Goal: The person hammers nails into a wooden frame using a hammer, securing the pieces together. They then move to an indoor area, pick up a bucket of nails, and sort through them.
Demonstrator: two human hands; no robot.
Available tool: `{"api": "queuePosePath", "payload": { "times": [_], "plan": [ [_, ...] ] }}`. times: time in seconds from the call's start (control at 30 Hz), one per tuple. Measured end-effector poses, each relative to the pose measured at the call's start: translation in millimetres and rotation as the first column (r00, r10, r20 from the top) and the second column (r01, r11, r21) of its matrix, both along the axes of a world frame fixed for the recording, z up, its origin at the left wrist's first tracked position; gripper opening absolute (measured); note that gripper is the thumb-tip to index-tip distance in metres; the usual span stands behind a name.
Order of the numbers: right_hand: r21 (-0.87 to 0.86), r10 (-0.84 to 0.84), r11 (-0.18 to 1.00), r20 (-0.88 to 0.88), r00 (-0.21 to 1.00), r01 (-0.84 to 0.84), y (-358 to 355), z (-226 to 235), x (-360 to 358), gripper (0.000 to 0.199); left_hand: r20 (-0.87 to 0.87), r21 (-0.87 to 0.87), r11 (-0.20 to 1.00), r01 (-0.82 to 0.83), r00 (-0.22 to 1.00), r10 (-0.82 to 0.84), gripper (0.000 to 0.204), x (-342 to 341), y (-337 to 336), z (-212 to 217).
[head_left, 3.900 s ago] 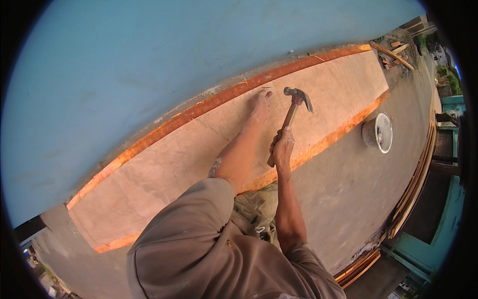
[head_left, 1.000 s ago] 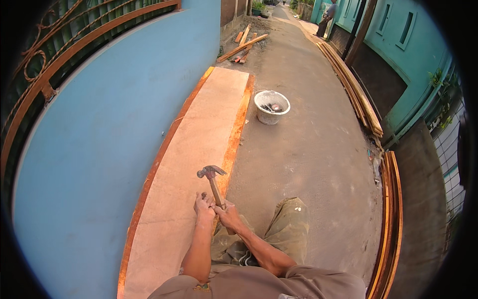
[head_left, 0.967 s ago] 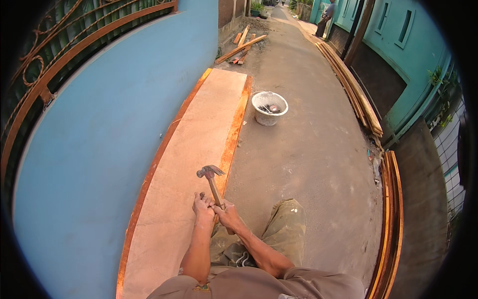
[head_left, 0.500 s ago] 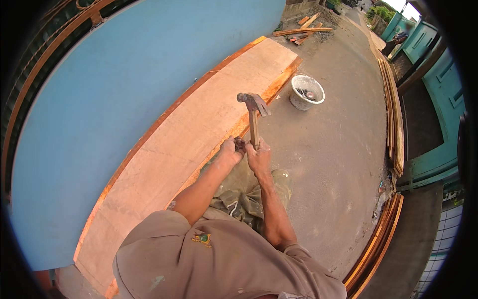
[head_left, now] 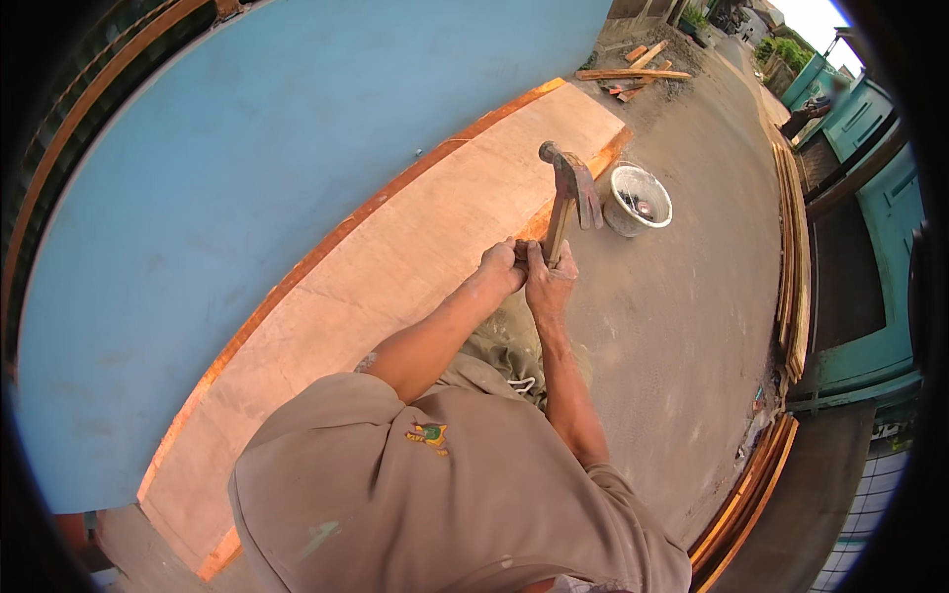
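My right hand (head_left: 550, 283) is closed round the handle of a claw hammer (head_left: 570, 188), whose worn metal head points up and whose claw faces right. Close beside it, my left hand (head_left: 500, 267) is closed with its fingertips against something small and dark, too hidden to name. The two hands nearly touch, just off the right edge of a long plywood panel (head_left: 395, 257) framed with orange-brown timber strips. No part of the hammer visibly strikes anything.
A blue wall (head_left: 247, 178) runs along the panel's left side. A whitish bucket (head_left: 640, 201) with small items inside stands on the concrete ground (head_left: 682, 346). Timber planks (head_left: 794, 267) lie along the right, more scrap wood (head_left: 643, 74) far ahead. A person (head_left: 806, 117) is far right.
My hands and the hammer have moved a little forward and to the right, and the hammer leans more to the right. The left hand has come closer to the right. The view has shifted slightly.
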State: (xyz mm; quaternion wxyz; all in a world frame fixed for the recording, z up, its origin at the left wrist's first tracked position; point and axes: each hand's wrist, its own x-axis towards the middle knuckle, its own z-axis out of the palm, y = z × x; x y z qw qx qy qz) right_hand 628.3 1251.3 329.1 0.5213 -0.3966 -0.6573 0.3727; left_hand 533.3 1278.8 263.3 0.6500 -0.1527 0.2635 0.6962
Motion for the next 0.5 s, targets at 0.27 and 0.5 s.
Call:
{"api": "queuePosePath", "payload": {
  "times": [0.27,0.5],
  "plan": [
    [-0.021,-0.058,0.998,0.14,0.988,0.061,26,-11,-38,0.01,-0.066,0.128,0.966,0.223,0.974,-0.216,0.022,-47,-18,-1],
    [-0.092,0.033,0.996,0.102,0.994,-0.023,36,-71,-75,0.012,-0.309,0.0,0.947,0.322,0.9,-0.306,0.015,-86,-14,-29]
  ]
}}
